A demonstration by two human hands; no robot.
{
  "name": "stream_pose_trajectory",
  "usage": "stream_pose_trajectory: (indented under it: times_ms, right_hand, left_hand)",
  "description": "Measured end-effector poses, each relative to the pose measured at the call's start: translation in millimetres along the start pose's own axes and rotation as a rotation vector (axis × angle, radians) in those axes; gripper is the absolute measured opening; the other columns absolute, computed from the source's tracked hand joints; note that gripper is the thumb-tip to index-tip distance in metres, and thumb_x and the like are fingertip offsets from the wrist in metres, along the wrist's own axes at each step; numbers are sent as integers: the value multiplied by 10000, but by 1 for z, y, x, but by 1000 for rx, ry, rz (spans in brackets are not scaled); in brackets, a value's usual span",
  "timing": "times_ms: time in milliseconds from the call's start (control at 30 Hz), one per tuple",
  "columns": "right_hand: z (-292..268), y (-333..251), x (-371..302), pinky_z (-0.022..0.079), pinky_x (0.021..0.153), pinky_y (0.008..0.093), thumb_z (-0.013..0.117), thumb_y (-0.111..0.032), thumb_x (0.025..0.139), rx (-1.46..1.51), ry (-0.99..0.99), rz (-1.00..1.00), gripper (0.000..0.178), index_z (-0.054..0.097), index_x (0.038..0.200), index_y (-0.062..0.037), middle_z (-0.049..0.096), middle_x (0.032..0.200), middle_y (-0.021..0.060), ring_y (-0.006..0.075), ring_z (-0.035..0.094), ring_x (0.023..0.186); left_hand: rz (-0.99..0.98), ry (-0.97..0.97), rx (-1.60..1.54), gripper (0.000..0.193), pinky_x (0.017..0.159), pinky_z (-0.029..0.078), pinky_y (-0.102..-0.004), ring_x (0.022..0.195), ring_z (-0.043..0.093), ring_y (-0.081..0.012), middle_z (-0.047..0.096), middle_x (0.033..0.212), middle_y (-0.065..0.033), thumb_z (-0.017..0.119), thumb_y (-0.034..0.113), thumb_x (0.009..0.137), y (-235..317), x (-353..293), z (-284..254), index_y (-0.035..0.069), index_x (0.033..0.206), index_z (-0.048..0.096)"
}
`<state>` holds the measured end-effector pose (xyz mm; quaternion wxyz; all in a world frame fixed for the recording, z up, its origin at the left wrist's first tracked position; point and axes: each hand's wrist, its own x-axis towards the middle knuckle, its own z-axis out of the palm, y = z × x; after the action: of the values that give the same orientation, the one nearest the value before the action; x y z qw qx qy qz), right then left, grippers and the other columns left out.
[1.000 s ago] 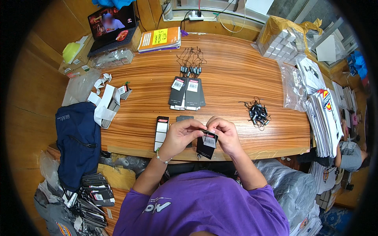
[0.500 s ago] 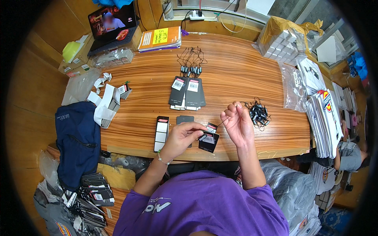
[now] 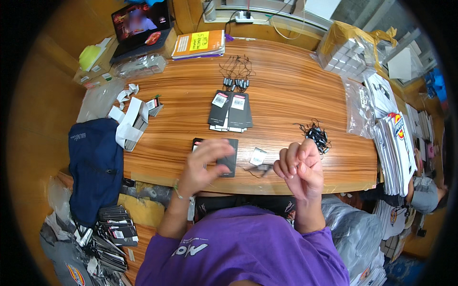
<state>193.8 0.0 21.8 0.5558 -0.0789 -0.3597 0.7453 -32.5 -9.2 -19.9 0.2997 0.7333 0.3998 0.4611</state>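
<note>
My left hand (image 3: 202, 164), smeared by motion, hovers with fingers apart over a dark grey hang tag (image 3: 230, 159) and a black card partly hidden behind it. My right hand (image 3: 304, 167) is closed, thumb and fingers pinched together; what lies in them is hidden. Beside its fingertips is a blurred dark tag (image 3: 263, 168) with a thin black cord trailing left. A white label (image 3: 258, 156) shows just above it. Right of centre lies a tangled pile of black cords (image 3: 316, 135). Farther off, several dark hang tags (image 3: 237, 112) are stacked below a row of laid-out corded pieces (image 3: 235, 85).
A white box of tags (image 3: 130, 125) and a navy bag (image 3: 95, 167) are at the left. The laptop (image 3: 140, 21) and folders (image 3: 198, 45) stand at the back left. At the right are a wrapped bundle of boxes (image 3: 346, 55), a clear plastic bag (image 3: 359, 105) and stacked printed sheets (image 3: 393, 155).
My left hand has let go of the tag and moved left, its fingers spreading. My right hand has lowered and its fingers have curled in. The tag now appears beside my right hand.
</note>
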Motion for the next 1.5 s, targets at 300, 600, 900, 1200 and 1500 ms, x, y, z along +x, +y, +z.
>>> stream_pose_trajectory:
  times_ms: [300,600,900,1200,1500]
  right_hand:
    - [-15,1,-10,381,574,287,593,-77,831,-131,27,11,117,491,864,-29,491,669,50,120,446,578]
    - [-15,2,-12,422,639,226,559,12,824,-355,121,160,119,535,940,15,563,773,68,110,527,704]
    - [2,40,5,449,635,230,586,43,774,-999,102,-54,118,543,880,14,566,766,46,100,553,682]
    - [-2,53,14,436,555,258,602,42,751,-1184,140,-172,130,528,853,11,549,707,81,150,535,604]
    - [-5,55,14,431,550,266,578,60,739,-1297,120,-318,113,506,809,6,542,686,78,151,526,600]
  left_hand:
    - [-425,-16,373,452,886,410,-330,1020,527,-282,560,1081,-116,719,138,681,-64,-25,-48,40,1102,586]
    - [-365,73,360,350,792,445,-304,894,565,-238,575,945,-107,718,73,672,-57,-24,-41,14,990,584]
    - [-476,306,-342,241,655,502,-216,758,623,-115,639,847,-79,646,-45,759,5,-2,1,-10,967,529]
    - [-341,176,-173,201,714,535,-244,825,644,-151,648,883,-91,648,-26,760,19,6,24,-33,952,587]
    - [-340,180,-223,194,709,528,-225,803,639,-133,648,877,-92,635,-61,758,20,7,25,-41,947,598]
